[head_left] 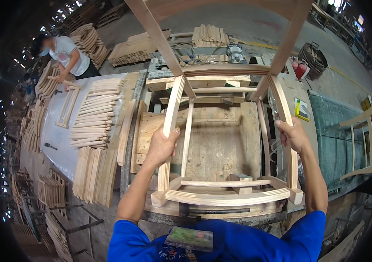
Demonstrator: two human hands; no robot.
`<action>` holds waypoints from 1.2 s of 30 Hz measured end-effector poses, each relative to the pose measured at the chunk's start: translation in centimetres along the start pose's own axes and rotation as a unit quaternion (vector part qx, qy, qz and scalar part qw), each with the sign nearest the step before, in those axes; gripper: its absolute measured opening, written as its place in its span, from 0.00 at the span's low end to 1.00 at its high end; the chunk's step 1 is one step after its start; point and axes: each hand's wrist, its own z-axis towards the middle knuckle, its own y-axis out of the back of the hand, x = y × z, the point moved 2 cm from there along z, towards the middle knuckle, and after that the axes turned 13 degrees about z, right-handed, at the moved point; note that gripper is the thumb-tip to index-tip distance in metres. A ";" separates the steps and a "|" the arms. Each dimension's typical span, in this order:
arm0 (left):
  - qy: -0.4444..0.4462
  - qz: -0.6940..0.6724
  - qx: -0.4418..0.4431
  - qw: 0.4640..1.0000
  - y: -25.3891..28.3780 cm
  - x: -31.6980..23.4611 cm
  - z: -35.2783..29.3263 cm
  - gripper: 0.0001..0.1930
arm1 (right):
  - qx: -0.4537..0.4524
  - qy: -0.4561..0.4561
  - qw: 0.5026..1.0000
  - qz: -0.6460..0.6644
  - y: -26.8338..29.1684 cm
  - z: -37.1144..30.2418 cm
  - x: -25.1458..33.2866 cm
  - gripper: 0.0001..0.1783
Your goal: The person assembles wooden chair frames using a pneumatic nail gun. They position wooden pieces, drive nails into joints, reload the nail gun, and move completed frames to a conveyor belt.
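A pale wooden chair frame (225, 198) stands before me over a wooden work surface (212, 144). Its curved front rail is nearest my body, and its tall back posts rise at the far side. My left hand (163, 146) is wrapped round the left seat rail. On the opposite side, my right hand (294, 133) grips the right seat rail, thumb on top. Thin stretchers join the legs below the rails. A small wooden block (241, 185) shows beneath the frame, near the front rail. Part of the chair's back runs out of view at the top.
Left, a table (57, 148) bears piled wooden sticks (93, 115) and flat slats (90, 174); a co-worker (70, 54) handles wooden parts there. Right are a yellow-and-white package (301, 109), a green-topped table (326, 144) and another chair part (371, 139). Machinery (236, 54) stands beyond the frame.
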 end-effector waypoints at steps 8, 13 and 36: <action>0.042 0.039 0.021 0.998 -0.6 3.1 8.0 0.11 | -0.013 -0.051 0.999 -0.001 -1.4 8.7 -4.1 0.21; 0.058 0.041 0.008 0.997 -1.6 10.2 12.8 0.12 | 0.010 -0.089 0.996 0.003 -3.2 13.5 -9.9 0.23; -0.028 0.302 -0.111 0.946 -5.1 20.3 18.1 0.15 | 0.005 -0.112 0.993 0.024 -5.0 19.7 -22.4 0.13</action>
